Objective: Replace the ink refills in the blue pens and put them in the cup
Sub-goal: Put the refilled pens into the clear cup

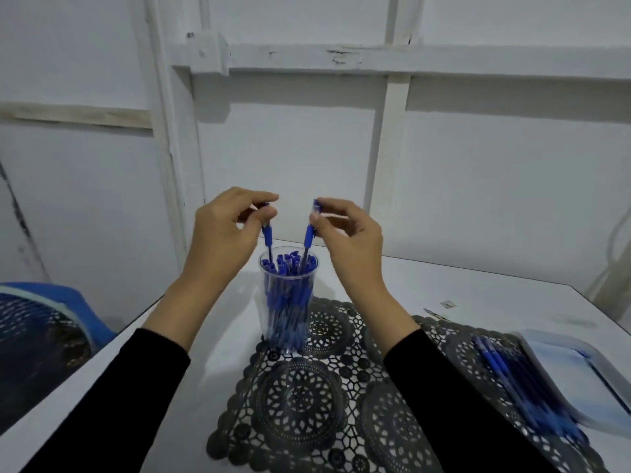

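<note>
While above cup (289, 303) | left hand (225, 232) pinches pen (267, 235) | right hand (351, 242), second pen (309, 234)

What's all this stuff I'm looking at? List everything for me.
Cup: one, clear, on the mat.
Pens in cup: many, blue.
Held pens: two, blue, left pen, right pen, lower ends at cup rim.
Mat: one, black lace, on table.
Table: one, white.
Blurred pens or refills: several, blue, right on mat.
Tray: one, clear, far right.
Mesh object: one, blue, left.
Left hand: pinches left pen.
Right hand: pinches right pen.
</note>
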{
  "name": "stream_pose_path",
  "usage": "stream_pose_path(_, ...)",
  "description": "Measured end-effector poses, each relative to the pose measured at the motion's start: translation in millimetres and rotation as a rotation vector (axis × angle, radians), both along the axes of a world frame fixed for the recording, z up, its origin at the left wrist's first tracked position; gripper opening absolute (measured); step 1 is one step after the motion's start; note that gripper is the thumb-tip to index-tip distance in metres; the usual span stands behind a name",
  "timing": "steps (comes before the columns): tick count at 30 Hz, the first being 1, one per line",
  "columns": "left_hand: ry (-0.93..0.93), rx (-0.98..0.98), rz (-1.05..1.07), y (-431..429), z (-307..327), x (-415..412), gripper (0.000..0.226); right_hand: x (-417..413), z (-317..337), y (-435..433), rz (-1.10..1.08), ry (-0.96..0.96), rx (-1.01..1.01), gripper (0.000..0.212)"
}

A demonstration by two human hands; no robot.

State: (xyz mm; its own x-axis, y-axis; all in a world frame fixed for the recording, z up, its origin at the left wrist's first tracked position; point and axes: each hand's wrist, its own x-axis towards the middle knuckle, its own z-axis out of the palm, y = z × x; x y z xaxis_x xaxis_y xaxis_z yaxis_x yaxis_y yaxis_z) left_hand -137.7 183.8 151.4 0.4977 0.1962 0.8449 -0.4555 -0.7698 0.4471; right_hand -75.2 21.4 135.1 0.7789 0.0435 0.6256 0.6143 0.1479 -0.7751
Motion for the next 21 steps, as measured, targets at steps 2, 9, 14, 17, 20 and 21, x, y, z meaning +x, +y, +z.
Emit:
stream_pose_path(2,0.149,-0.071,-0.033,1.3,-11.4,3.3,0.015,0.5,-11.7,2.0,0.061,0.012,-0.134,0.016)
stream_pose_path(9,0.426,-0.025,0.001,8.9,-25.4,4.3,0.004,4.5,-23.2,-1.9,0.056,-0.128,-0.439,0.011)
stream_pose_path(14,0.543,0.072,0.087,7.4,-16.4,-0.5,0.017,1.1,-17.5,-2.7,0.019,-0.140,-0.630,0.005)
stream_pose_path(17,0.464,0.096,0.128,-1.3,-13.0,-1.8,0.022,-1.9,-15.2,-8.6,0.015,-0.132,-0.633,0.012)
stream_pose_path(20,0.289,0.044,0.067,-20.4,-12.7,-3.3,0.019,-5.4,-18.0,-28.6,-0.006,-0.113,-0.549,0.015)
stream_pose_path(21,0.232,0.043,0.033,-30.7,-13.4,-3.2,0.018,-5.9,-19.6,-40.0,-0.024,-0.080,-0.514,0.015)
